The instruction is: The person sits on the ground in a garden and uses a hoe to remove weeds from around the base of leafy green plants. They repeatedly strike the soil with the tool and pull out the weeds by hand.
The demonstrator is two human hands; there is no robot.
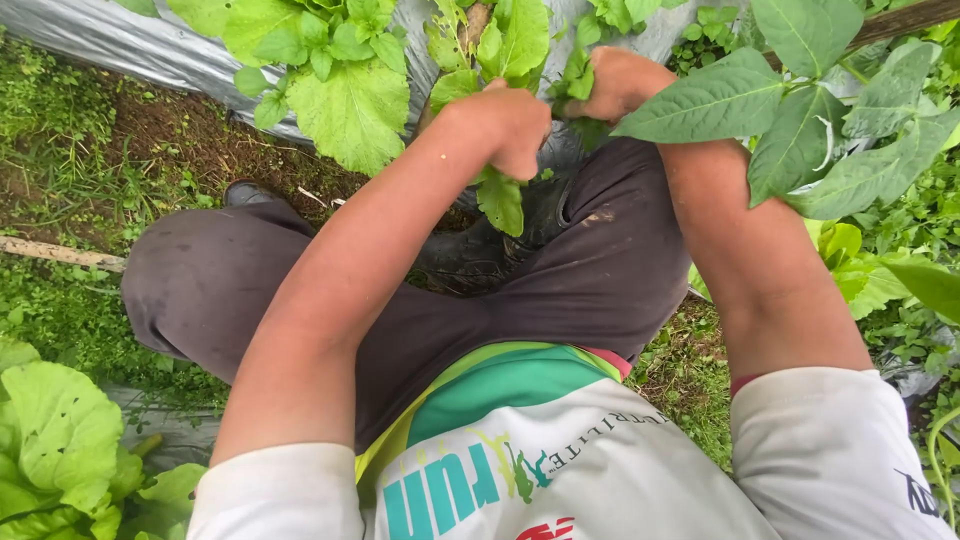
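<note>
Now both hands, left (505,125) and right (610,85), grip leaves (500,195) at 12 o'clock, with many plants (350,100) unpicked.

left hand (505,125) fisted, arm stretched forward | right hand (615,82) fisted, arm stretched forward

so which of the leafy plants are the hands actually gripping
The pale green plant at top centre: left hand and right hand close on its stems, unlike the bottom-left one.
</note>
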